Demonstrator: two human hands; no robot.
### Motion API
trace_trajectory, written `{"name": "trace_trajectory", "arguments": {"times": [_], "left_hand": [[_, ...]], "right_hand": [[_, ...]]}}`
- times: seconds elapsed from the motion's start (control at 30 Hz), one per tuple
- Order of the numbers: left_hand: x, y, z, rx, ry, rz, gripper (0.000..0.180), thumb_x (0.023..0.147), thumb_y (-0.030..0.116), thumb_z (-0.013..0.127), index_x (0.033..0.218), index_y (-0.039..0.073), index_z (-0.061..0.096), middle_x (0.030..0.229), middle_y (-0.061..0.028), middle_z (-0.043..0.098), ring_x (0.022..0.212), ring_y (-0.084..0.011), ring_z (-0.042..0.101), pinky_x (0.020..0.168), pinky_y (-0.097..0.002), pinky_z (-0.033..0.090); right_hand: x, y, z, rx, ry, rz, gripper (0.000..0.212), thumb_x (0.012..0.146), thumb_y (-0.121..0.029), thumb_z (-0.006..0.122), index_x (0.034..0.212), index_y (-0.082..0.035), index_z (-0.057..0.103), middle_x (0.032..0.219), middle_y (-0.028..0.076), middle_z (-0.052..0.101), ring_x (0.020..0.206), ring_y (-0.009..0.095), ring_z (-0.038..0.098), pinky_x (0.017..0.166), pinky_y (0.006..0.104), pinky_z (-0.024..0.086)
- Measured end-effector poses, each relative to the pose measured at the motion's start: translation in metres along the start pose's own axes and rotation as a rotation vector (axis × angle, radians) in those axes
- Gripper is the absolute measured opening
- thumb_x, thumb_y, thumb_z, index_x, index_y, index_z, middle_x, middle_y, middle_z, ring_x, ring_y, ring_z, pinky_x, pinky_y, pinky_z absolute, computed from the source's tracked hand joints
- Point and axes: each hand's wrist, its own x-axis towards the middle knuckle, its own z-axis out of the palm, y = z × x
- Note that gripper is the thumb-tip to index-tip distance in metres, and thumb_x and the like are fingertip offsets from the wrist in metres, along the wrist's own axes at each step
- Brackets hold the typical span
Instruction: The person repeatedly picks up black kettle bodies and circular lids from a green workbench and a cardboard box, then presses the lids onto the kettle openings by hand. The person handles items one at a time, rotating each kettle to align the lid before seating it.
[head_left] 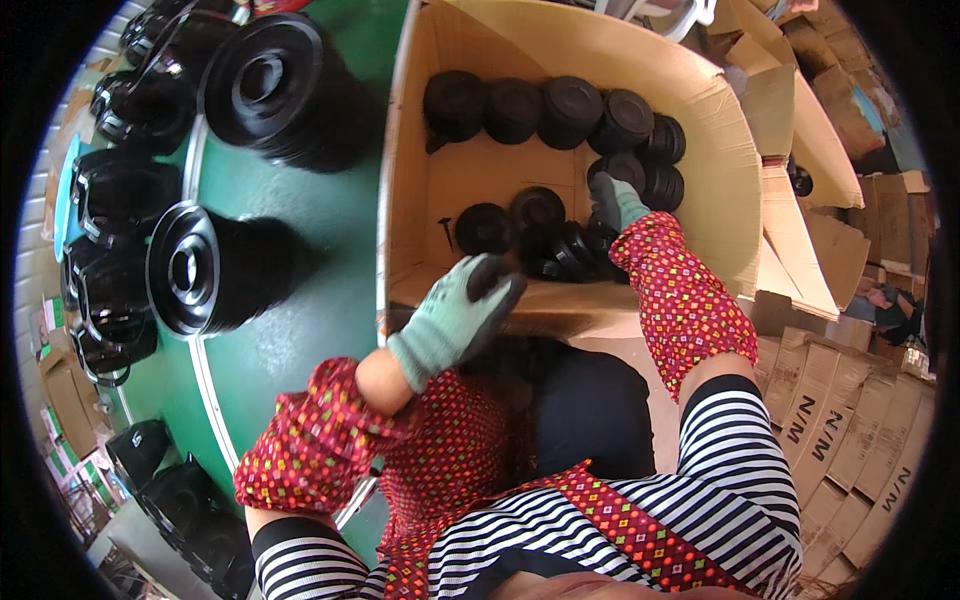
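Note:
A large cardboard box (600, 35) stands before me with several stacks of round black plastic parts (570, 105) inside. My right hand (618, 202), in a pale green glove with dark fingers, reaches in and touches a black stack (618, 168) at the right. Its fingertips blend into the black parts, so their grip is hidden. Over the box's near edge hovers my left hand (455, 312), gloved alike, thumb and fingers apart and nothing visible between them. Just beyond it are a round black part (484, 229) and tilted black discs (570, 250).
On the green floor (260, 365) to the left stand tall stacks of black round tubs (270, 85) and glossy black pots (125, 195). Folded cardboard boxes (830, 420) lie at the right. Loose cardboard flaps (795, 240) stick out beside the box. A small dark screw-like piece (446, 232) lies inside.

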Motion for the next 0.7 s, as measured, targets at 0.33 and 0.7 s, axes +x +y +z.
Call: {"name": "trace_trajectory", "arguments": {"times": [0.33, 0.7], "left_hand": [[0.174, -0.2, 0.133, -0.399, 0.098, -1.363, 0.079, 0.097, 0.057, 0.065, 0.156, 0.009, 0.045, 0.151, -0.0244, 0.052, 0.137, -0.0413, 0.053, 0.112, -0.0519, 0.045], [0.26, -0.263, 0.123, 0.277, 0.738, -0.921, 0.091, 0.088, 0.056, 0.077, 0.155, 0.003, 0.045, 0.16, -0.0299, 0.04, 0.15, -0.047, 0.035, 0.124, -0.0578, 0.03]], "right_hand": [[0.181, 0.023, 0.063, -0.117, -0.105, -0.061, 0.033, 0.105, -0.041, 0.062, 0.105, -0.008, 0.067, 0.087, 0.007, 0.064, 0.07, 0.026, 0.06, 0.062, 0.0429, 0.047], [0.179, 0.021, 0.181, -0.132, 0.629, -0.441, 0.034, 0.106, -0.041, 0.059, 0.112, -0.008, 0.066, 0.099, 0.01, 0.064, 0.082, 0.028, 0.06, 0.072, 0.0441, 0.047]]}}
